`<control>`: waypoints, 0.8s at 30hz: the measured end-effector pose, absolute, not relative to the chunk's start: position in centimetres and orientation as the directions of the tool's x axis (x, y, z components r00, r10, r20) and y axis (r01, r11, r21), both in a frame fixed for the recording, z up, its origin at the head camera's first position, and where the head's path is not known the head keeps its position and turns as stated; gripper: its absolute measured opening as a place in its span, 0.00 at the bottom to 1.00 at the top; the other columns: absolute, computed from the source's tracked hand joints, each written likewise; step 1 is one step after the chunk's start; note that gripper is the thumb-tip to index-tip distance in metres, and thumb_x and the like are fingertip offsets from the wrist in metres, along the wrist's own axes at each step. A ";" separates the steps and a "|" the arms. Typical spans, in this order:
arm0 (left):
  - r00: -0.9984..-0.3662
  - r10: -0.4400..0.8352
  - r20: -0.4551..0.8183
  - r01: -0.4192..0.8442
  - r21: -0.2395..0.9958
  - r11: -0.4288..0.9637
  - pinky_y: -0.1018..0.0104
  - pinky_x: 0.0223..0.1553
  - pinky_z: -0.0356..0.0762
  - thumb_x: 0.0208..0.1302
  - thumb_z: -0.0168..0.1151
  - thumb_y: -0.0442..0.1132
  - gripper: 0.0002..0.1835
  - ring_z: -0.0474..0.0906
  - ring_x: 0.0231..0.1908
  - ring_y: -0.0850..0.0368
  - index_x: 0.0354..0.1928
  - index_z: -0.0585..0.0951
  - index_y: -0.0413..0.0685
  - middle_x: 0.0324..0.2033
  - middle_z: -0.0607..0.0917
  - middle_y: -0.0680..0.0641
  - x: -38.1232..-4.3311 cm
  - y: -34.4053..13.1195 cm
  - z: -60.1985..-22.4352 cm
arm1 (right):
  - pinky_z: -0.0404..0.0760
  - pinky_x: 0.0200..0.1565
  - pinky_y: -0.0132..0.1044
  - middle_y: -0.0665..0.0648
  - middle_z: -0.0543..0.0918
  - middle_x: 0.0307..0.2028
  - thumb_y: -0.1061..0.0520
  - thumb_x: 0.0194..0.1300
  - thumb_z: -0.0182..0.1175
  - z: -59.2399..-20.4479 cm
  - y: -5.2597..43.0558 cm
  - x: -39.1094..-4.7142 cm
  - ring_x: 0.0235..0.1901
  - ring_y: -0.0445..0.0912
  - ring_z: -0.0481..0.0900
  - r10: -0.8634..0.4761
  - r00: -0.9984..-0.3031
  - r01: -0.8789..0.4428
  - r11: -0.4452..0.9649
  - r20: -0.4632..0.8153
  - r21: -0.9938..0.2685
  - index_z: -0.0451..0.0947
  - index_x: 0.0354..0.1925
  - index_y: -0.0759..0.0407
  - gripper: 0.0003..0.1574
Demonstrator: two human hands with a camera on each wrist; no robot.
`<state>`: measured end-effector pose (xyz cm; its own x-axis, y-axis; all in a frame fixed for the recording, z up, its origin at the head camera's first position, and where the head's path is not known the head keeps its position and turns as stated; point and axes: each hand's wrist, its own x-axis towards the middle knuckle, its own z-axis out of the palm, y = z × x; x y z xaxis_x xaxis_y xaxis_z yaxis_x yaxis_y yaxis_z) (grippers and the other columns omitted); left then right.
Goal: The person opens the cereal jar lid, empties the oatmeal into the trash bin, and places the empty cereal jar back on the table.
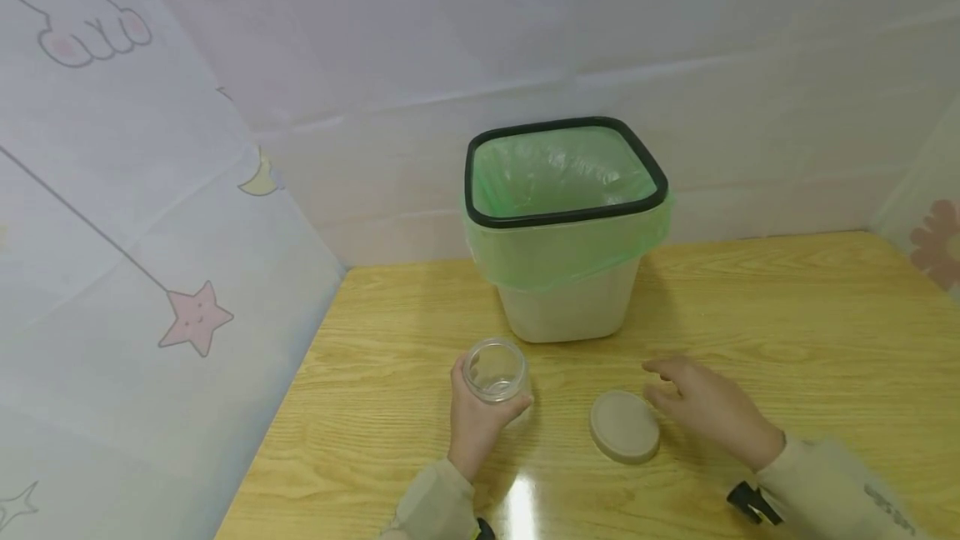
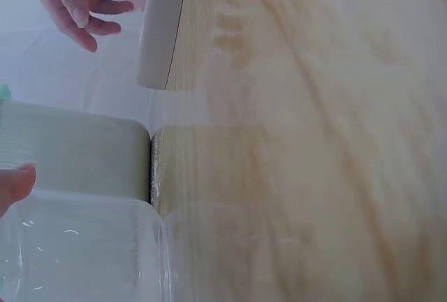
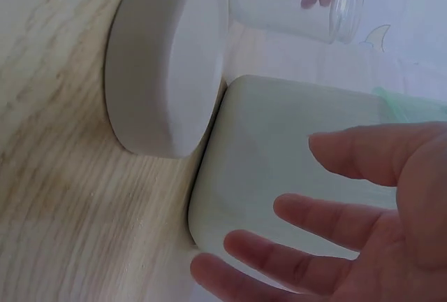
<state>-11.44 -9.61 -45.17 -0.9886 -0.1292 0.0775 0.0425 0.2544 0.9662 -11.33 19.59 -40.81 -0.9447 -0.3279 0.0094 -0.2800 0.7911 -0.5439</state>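
A clear, lidless jar (image 1: 497,373) stands upright on the wooden table, with my left hand (image 1: 480,423) curled round its near left side. Its glassy wall (image 2: 84,249) fills the lower left of the left wrist view, a thumb tip (image 2: 21,180) beside it. To the right of the jar a round beige lid (image 1: 624,427) lies flat on the table. My right hand (image 1: 708,407) hovers just right of that lid, fingers spread and loosely bent, holding nothing. In the right wrist view the lid (image 3: 167,64) sits apart from the fingers (image 3: 279,256).
Behind the jar and lid stands a white bin (image 1: 566,307) with a black rim and a green liner bag (image 1: 555,252). A pale printed cloth (image 1: 405,157) hangs along the back and left edges of the wooden table (image 1: 787,307).
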 end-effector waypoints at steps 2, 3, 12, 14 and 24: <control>-0.989 -0.130 0.076 0.040 0.966 0.257 0.37 0.57 0.66 0.41 0.81 0.39 0.56 0.66 0.60 0.34 0.69 0.54 0.36 0.63 0.66 0.33 -11.4 -9.6 -45.2 | 0.80 0.42 0.58 0.74 0.77 0.50 0.53 0.65 0.63 -41.1 19.5 -11.3 0.46 0.65 0.79 -0.347 -0.938 -0.307 0.792 0.025 -0.528 0.75 0.55 0.73 0.28; -0.988 -0.131 0.076 0.040 0.966 0.257 0.37 0.57 0.66 0.41 0.81 0.40 0.56 0.66 0.60 0.34 0.69 0.54 0.36 0.63 0.66 0.33 -11.4 -9.6 -45.2 | 0.79 0.43 0.60 0.76 0.76 0.51 0.53 0.65 0.63 -41.2 19.4 -11.3 0.47 0.68 0.78 -0.356 -0.934 -0.320 0.794 0.031 -0.518 0.75 0.55 0.73 0.28; -0.990 -0.131 0.060 0.025 0.966 0.256 0.38 0.58 0.66 0.42 0.81 0.40 0.57 0.66 0.60 0.35 0.70 0.53 0.36 0.64 0.66 0.34 -11.4 -9.7 -45.2 | 0.77 0.44 0.65 0.79 0.72 0.55 0.49 0.62 0.66 -42.2 18.8 -10.8 0.50 0.73 0.74 -0.412 -0.910 -0.377 0.790 0.036 -0.483 0.74 0.58 0.70 0.34; -0.990 -0.129 0.065 0.030 0.966 0.258 0.38 0.58 0.67 0.42 0.81 0.40 0.57 0.66 0.60 0.35 0.70 0.53 0.36 0.64 0.65 0.33 -11.4 -9.7 -45.2 | 0.76 0.45 0.65 0.79 0.72 0.55 0.49 0.61 0.67 -42.3 18.7 -10.8 0.50 0.73 0.74 -0.423 -0.905 -0.384 0.783 0.032 -0.490 0.74 0.58 0.70 0.35; -0.986 -0.134 0.094 0.056 0.964 0.261 0.37 0.56 0.67 0.41 0.81 0.40 0.57 0.67 0.59 0.34 0.69 0.55 0.35 0.63 0.66 0.32 -11.3 -9.7 -45.2 | 0.76 0.45 0.65 0.76 0.72 0.55 0.46 0.56 0.70 -43.1 18.1 -10.7 0.51 0.72 0.74 -0.495 -0.869 -0.437 0.760 0.009 -0.481 0.73 0.59 0.67 0.39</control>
